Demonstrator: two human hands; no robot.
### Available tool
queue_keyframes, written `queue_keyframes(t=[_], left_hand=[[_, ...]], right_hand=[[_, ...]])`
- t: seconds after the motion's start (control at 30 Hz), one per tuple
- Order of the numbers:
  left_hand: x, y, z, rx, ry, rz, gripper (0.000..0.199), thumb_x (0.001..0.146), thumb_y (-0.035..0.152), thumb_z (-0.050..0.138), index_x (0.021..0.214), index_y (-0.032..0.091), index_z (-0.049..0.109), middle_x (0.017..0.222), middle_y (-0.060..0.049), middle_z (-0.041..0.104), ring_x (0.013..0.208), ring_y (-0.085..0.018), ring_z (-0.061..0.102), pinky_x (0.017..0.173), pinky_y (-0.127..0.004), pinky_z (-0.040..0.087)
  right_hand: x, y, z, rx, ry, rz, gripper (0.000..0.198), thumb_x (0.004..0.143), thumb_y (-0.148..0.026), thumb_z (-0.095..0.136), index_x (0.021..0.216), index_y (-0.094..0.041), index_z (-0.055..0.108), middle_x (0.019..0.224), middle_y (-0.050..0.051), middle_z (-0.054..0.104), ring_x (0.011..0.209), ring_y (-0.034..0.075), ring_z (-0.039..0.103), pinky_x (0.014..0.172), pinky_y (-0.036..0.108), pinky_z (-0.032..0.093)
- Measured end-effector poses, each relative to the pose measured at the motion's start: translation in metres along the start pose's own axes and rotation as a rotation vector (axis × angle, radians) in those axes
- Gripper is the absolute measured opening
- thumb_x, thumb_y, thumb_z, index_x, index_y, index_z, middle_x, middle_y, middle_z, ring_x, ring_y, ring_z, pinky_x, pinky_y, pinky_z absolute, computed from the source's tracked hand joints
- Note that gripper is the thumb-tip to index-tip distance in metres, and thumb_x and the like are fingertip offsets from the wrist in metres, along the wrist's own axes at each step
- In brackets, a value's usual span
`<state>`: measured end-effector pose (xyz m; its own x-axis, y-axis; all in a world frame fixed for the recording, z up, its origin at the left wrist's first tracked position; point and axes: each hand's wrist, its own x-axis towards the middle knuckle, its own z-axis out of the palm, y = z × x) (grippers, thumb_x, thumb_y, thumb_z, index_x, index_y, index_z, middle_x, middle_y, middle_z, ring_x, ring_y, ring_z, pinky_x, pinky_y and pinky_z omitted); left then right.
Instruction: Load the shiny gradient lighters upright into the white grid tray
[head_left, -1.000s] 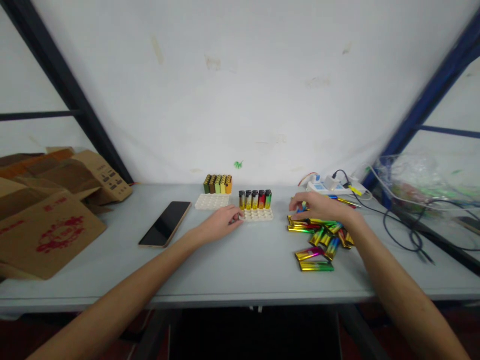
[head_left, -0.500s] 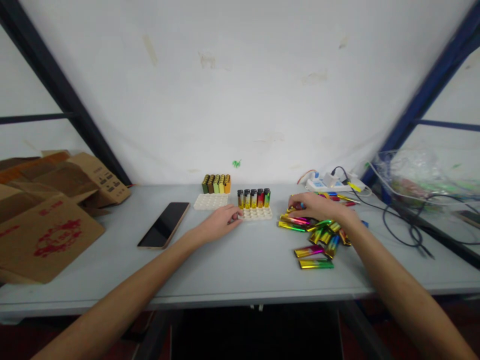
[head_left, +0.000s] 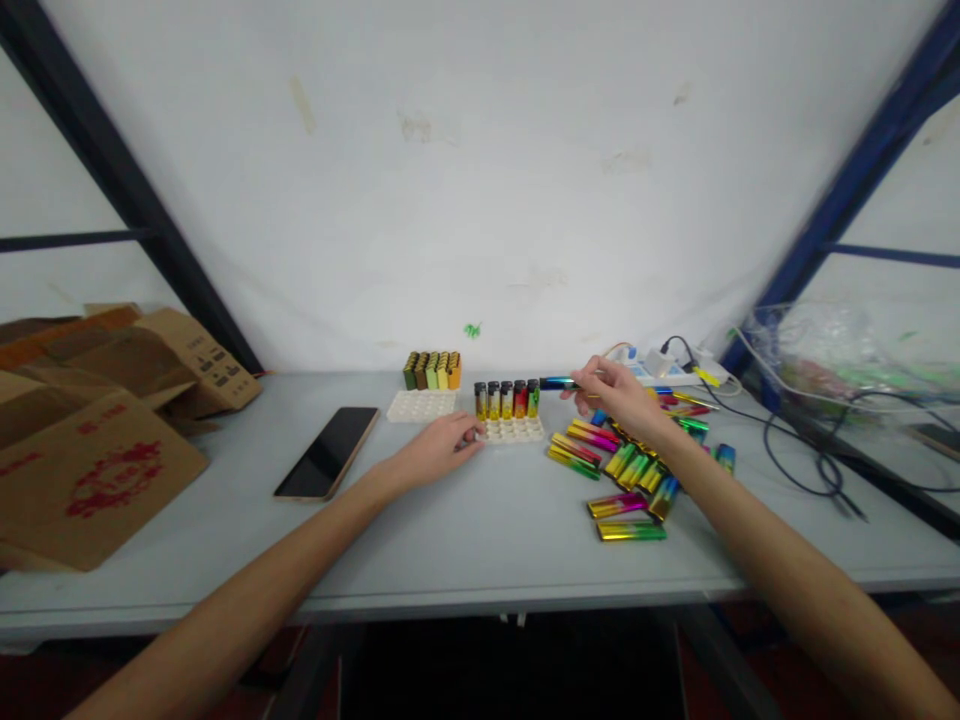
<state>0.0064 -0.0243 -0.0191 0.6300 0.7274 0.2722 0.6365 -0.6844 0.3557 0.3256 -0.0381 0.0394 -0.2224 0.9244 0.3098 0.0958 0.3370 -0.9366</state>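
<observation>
My right hand (head_left: 604, 388) pinches a blue lighter (head_left: 556, 383), held nearly level above the table, its dark end pointing left toward a row of lighters. Those several lighters (head_left: 507, 400) stand upright along the back of a white tray (head_left: 513, 431) with round holes; the front holes show bare. At this tray's left edge, my left hand (head_left: 448, 442) rests with its fingers curled and closed on the edge. Below my right hand spreads a loose pile of shiny, multicoloured lighters (head_left: 632, 467), lying flat.
Behind my left hand lies another white tray (head_left: 422, 405), with a packed block of lighters (head_left: 433, 370) beyond it. A phone (head_left: 328, 452) and cardboard boxes (head_left: 112, 470) are on the left. A power strip (head_left: 671, 373), black cable (head_left: 829, 470) and plastic bag (head_left: 825, 350) lie on the right.
My right hand has risen from the pile and moved slightly left, now with a blue lighter in its fingers. Some pile lighters have shifted. My left hand stays at the tray.
</observation>
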Motion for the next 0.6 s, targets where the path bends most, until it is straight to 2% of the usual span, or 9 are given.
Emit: queue_keyframes(t=[0.13,0.23,0.3,0.47,0.6], left_hand=[[0.000,-0.001,0.000,0.003,-0.001,0.005,0.019,0.096,0.028,0.054,0.104,0.017,0.067,0.091,-0.006,0.064,0.083,-0.020,0.060,0.076,-0.030,0.046],[0.000,-0.001,0.001,0.007,0.000,0.003,0.018,0.096,0.027,0.055,0.105,0.017,0.067,0.090,-0.005,0.064,0.082,-0.019,0.060,0.076,-0.030,0.045],[0.000,-0.002,0.002,0.013,0.005,0.008,0.018,0.096,0.028,0.054,0.104,0.017,0.067,0.090,-0.005,0.064,0.082,-0.019,0.060,0.076,-0.030,0.045],[0.000,-0.001,0.002,0.011,0.012,0.014,0.018,0.096,0.029,0.054,0.103,0.017,0.067,0.091,-0.005,0.064,0.082,-0.019,0.061,0.075,-0.030,0.046],[0.000,0.003,0.000,0.002,0.002,0.002,0.018,0.096,0.028,0.054,0.104,0.016,0.066,0.091,-0.006,0.065,0.083,-0.020,0.061,0.076,-0.030,0.047]], right_hand=[[0.001,0.007,0.016,0.332,-0.035,0.127,0.039,0.068,-0.040,0.091,0.082,-0.020,0.061,0.079,0.000,0.072,0.076,0.015,0.070,0.080,0.031,0.056],[-0.001,0.012,0.026,0.451,-0.092,0.189,0.044,0.068,-0.028,0.092,0.106,-0.023,0.071,0.098,0.001,0.075,0.089,0.014,0.071,0.092,0.032,0.056],[-0.003,0.016,0.032,0.467,-0.152,0.215,0.047,0.071,-0.028,0.090,0.114,-0.023,0.072,0.105,0.003,0.075,0.092,0.014,0.071,0.094,0.031,0.055],[-0.005,0.023,0.042,0.383,-0.227,0.203,0.031,0.076,-0.040,0.086,0.094,-0.017,0.076,0.091,0.005,0.077,0.086,0.016,0.070,0.090,0.031,0.054],[-0.006,0.025,0.047,0.273,-0.254,0.120,0.034,0.081,-0.045,0.081,0.097,-0.017,0.070,0.088,0.004,0.075,0.082,0.017,0.070,0.087,0.033,0.054]])
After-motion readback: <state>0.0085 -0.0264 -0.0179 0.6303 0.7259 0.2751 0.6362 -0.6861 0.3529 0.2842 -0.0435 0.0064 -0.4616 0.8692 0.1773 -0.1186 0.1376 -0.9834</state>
